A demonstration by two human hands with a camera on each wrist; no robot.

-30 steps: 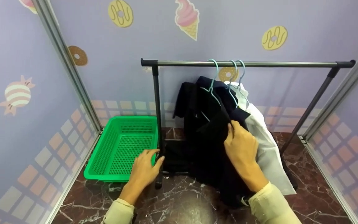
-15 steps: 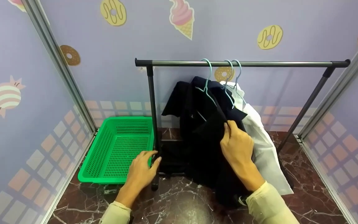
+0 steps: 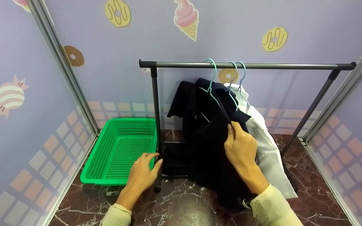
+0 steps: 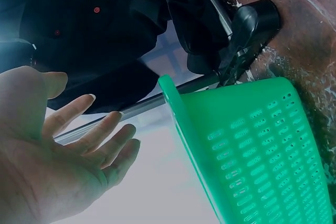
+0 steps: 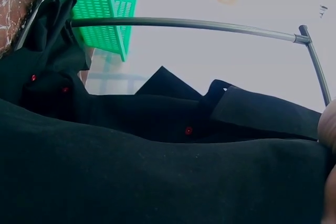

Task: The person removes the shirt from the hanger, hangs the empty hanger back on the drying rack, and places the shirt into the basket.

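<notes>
On the garment rack, left of the middle of its rail, a black shirt hangs on a pale green hanger. The right hand, below that rail, pinches the shirt's edge, its fingers curled closed on the cloth. The left hand, near the rack's left post, holds nothing; its fingers are spread and relaxed. Further right along the rack hang a navy garment and a white garment. Left of the rack, a green basket stands on the marbled floor.
</notes>
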